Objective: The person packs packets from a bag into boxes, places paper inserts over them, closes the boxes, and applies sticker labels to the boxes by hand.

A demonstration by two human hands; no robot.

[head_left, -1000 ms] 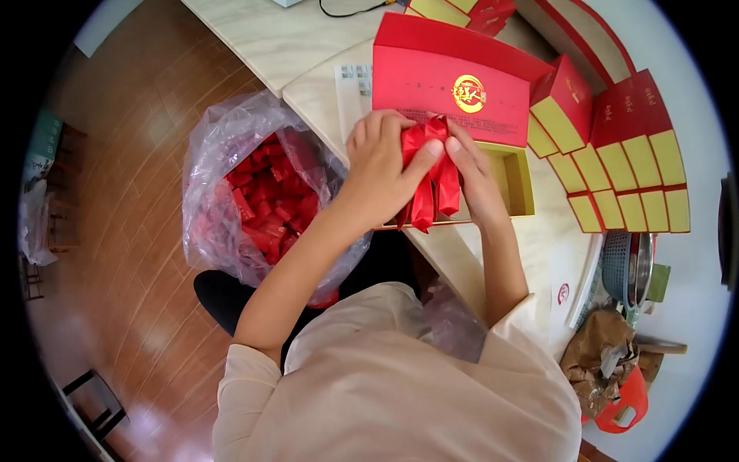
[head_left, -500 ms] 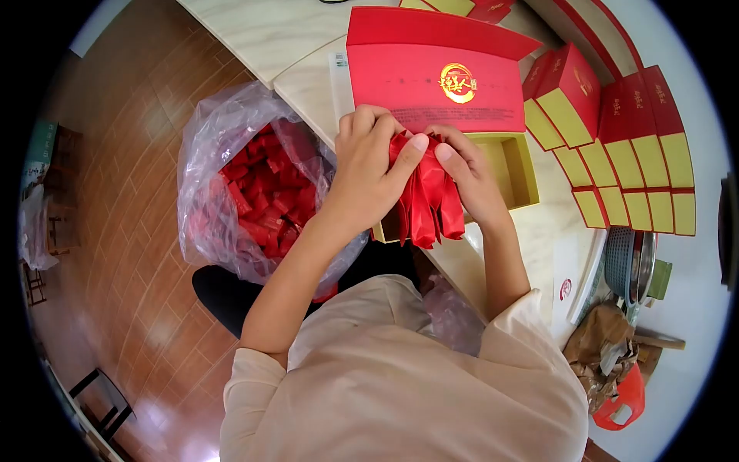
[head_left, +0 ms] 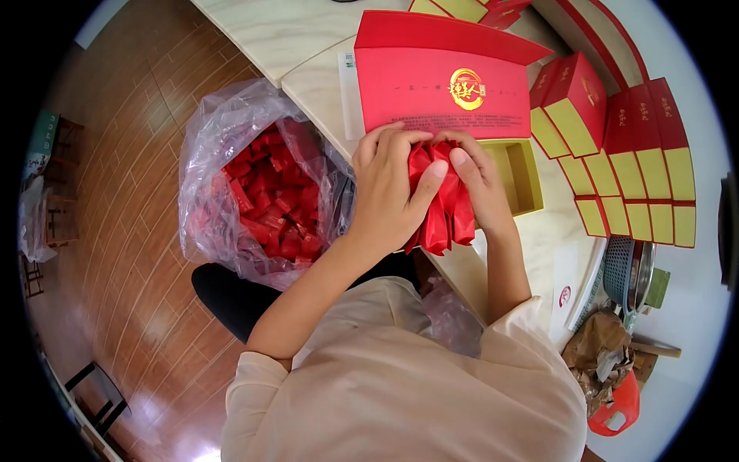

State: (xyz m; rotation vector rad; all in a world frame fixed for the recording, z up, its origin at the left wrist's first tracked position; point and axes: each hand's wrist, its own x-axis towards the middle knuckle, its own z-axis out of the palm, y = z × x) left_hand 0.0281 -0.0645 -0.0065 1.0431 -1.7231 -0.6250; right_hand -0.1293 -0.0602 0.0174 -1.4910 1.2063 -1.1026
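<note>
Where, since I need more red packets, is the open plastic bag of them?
In the head view, the plastic bag sits left of the person's left forearm, beside the table.

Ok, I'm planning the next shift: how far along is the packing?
The stacked, closed boxes look done, though their contents are hidden. In hand: red packets, held by left hand and right hand over the open box. Remaining, it seems: filling that box, whose visible end is empty, and packing the loose packets in the plastic bag.
</note>
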